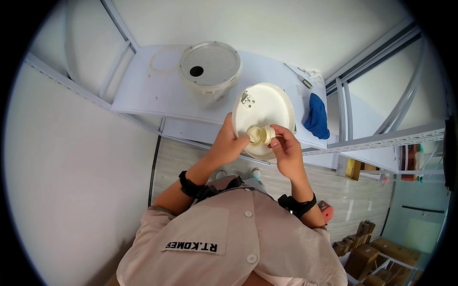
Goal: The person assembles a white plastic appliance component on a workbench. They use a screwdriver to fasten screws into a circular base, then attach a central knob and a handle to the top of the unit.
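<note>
My left hand [230, 144] is closed on the left rim of a round, off-white plastic lid [268, 102], which is tilted in front of me. Its thumb rests by a short cream round fitting [253, 135] on the lower part of the lid. A small metal bracket [247, 100] sits near the lid's upper left edge. Between the thumb and fingers of my right hand [289, 153] is a small cream cap [268, 135], hollow and turned toward the fitting. Cap and fitting look very close; I cannot tell whether they touch.
On the white table [143, 90] stands a round tub [211, 62] with a grey top and a dark hole. A screwdriver [304, 81] and a blue cloth [316, 117] lie at the right. Metal shelf frames [343, 102] flank the table; cardboard boxes [361, 262] sit lower right.
</note>
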Available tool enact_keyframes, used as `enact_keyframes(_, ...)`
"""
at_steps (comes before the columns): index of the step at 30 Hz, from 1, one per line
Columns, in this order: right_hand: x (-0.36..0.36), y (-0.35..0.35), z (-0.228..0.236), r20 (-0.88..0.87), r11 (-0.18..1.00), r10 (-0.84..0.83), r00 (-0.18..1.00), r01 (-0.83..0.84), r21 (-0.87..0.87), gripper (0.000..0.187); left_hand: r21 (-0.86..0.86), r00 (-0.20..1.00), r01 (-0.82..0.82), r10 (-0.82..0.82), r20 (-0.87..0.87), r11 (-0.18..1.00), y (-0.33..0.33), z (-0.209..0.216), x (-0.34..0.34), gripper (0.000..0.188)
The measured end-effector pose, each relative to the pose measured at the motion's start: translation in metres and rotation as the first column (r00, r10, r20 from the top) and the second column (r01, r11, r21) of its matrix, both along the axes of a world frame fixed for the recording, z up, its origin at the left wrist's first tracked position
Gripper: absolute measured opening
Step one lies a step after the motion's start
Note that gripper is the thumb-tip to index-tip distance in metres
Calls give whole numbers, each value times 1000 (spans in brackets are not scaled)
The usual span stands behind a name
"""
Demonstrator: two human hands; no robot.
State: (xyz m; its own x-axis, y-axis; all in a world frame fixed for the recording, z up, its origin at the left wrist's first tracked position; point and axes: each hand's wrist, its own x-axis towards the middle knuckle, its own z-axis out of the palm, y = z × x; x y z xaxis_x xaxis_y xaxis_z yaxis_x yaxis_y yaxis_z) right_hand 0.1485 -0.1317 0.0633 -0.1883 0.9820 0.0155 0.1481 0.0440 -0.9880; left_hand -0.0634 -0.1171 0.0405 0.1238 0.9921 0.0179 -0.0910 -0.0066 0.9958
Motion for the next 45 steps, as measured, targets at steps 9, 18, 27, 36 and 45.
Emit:
enact_keyframes(9,2,0,-5,-96,999,35,995,-38,-31,44,-38,1000,19,-18,17,999,3,-4,0,71)
enact_keyframes(18,-5,1,18,384,889,-17,923,-162,428,51,-42,999,16,-14,44,999,6,-6,0,69)
enact_keyframes(27,-13,0,21,436,833,-50,899,-203,514,44,-35,1000,4,-4,20,999,7,-5,2,59)
enact_keyframes(36,-12,-1,9,328,868,-61,943,-112,484,48,-1,1000,-1,1,-14,1000,6,-2,1,59)
enact_keyframes(45,-13,-1,7,416,827,-126,901,-137,546,47,4,1000,16,-16,-5,1000,6,2,2,58)
